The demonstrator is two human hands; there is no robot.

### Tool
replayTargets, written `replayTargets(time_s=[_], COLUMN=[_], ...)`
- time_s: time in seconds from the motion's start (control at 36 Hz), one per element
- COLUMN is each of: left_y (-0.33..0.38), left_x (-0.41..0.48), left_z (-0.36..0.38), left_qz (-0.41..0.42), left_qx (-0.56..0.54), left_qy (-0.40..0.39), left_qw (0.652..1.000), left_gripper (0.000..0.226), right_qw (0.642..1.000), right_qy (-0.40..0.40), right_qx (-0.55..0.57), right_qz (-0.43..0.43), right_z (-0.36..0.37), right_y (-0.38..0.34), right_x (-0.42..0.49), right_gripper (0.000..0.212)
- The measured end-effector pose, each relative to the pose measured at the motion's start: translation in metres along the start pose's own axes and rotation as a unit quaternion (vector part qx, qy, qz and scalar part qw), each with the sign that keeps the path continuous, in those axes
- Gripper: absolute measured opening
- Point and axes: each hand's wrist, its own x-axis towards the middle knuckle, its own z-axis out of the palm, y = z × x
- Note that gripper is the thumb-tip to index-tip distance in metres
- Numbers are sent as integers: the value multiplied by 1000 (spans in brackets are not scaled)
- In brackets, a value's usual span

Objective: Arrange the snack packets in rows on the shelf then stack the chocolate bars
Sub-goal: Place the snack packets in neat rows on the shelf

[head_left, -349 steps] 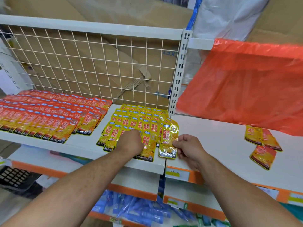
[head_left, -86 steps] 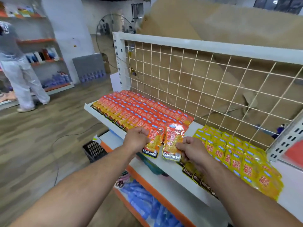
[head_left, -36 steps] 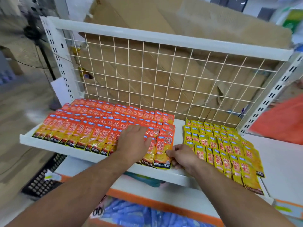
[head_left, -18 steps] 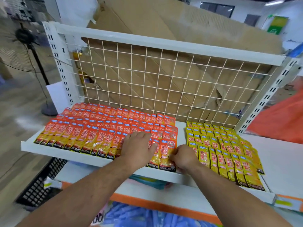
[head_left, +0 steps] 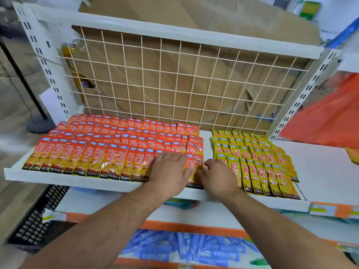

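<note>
Orange snack packets [head_left: 116,150] lie in several overlapping rows on the left of the white shelf [head_left: 68,181]. Yellow snack packets [head_left: 256,160] lie in similar rows to their right, with a bare strip of shelf between the two groups. My left hand [head_left: 169,171] presses flat on the right end of the front orange row. The last orange packet [head_left: 195,166] in that row shows between my hands. My right hand [head_left: 218,176] rests beside it, its thumb and fingertips touching the packet's right edge. I see no chocolate bars.
A wire grid [head_left: 174,84] backed by cardboard closes the shelf's rear. An orange plastic bag [head_left: 330,117] and a stray packet [head_left: 352,156] sit on the neighbouring shelf to the right. Blue items [head_left: 184,247] fill the lower shelf; a black basket [head_left: 35,220] stands on the floor at the left.
The orange packet my right hand was gripping now lies flat at the end of the front row. My right hand has loosened and slid to its right edge; my left hand stays flat.
</note>
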Motion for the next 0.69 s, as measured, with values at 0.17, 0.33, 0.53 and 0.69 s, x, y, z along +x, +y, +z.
replayTargets(time_s=[0.17,0.33,0.53,0.69], left_y=[28,70,128,191], left_x=[8,13,18,23], left_z=[14,25,27,40], left_qz=[39,80,97,88], left_qx=[7,4,12,23], left_qy=[-12,-29,-31,-42], left_qw=[999,996,995,995], left_gripper=[56,56,56,57], right_qw=[990,988,994,994], right_qy=[32,21,24,24], right_qx=[-99,-136,-104,-103], right_qz=[-90,-73,-38,-38], right_z=[-9,-32,-55,-74], right_y=[29,65,121,183], right_x=[-23,-44,-61,-76], right_gripper=[54,56,62,62])
